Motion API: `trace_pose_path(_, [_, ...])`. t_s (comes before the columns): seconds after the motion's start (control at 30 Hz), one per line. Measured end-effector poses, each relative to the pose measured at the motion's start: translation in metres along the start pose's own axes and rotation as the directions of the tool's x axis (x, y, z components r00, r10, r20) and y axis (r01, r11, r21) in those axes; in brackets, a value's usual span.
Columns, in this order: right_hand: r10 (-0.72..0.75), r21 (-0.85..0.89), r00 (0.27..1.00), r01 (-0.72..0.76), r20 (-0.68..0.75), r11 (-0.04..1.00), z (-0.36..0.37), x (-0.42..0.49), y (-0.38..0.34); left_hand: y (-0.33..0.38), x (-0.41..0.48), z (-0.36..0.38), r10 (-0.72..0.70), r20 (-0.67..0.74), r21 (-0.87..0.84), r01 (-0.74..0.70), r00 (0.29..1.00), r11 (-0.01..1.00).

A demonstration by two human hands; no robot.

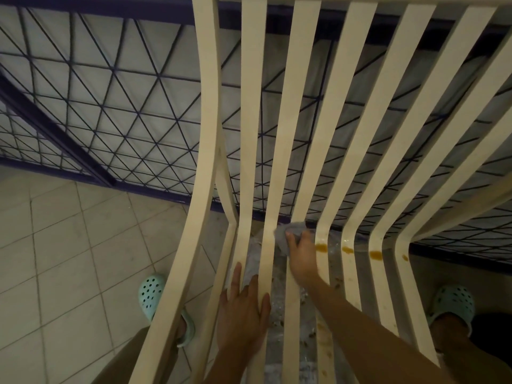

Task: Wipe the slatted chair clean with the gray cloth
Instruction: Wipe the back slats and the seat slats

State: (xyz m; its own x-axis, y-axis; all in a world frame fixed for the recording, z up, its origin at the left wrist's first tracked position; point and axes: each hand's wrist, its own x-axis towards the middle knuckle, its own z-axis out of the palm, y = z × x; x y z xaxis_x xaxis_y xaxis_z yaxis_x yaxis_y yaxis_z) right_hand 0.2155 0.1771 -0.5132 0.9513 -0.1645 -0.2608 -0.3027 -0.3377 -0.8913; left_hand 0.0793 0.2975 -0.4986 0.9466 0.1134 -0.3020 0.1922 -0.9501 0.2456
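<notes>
While my left hand (243,311) lies flat on the slatted chair (250,134), fingers straight and spread across two cream slats near the lower middle of the frame, my right hand (300,259) works just above it. That grip is curled round the gray cloth (289,231), which is bunched under my fingers and pressed against a slat right at the bend where the seat turns up into the backrest, a little right of centre. To the right of the cloth, along the same bend, orange-brown stains (321,247) sit on four slats, and smaller brown specks run down the seat slats toward the bottom edge. Through the gaps between the slats I see a crumpled clear plastic sheet (273,303) below the seat. Pale tiled floor (69,231) fills the lower left, and a dark metal grille (110,92) with crossing bars spans the upper part of the frame behind the backrest. One mint-green clog (151,292) shows at lower left, another (454,303) at lower right.
</notes>
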Motion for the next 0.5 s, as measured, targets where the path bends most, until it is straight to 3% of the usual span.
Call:
trace_pose_path(0.07, [0.092,-0.069,0.995,-0.094,-0.037,0.993,0.003,-0.013,0.016,0.001,0.0,0.0,-0.001,0.004,-0.005,0.001,1.0,1.0])
trace_pose_path(0.2, [0.194,-0.04,0.981,-0.194,-0.008,0.98,-0.003,-0.028,0.017,0.003,-0.002,0.0,0.001,-0.007,-0.024,-0.001,1.0,1.0])
trace_pose_path(0.5, [0.188,-0.002,0.982,-0.188,0.032,0.982,-0.005,-0.1,0.041,0.002,-0.003,-0.007,0.013,0.0,-0.042,-0.013,1.0,0.999])
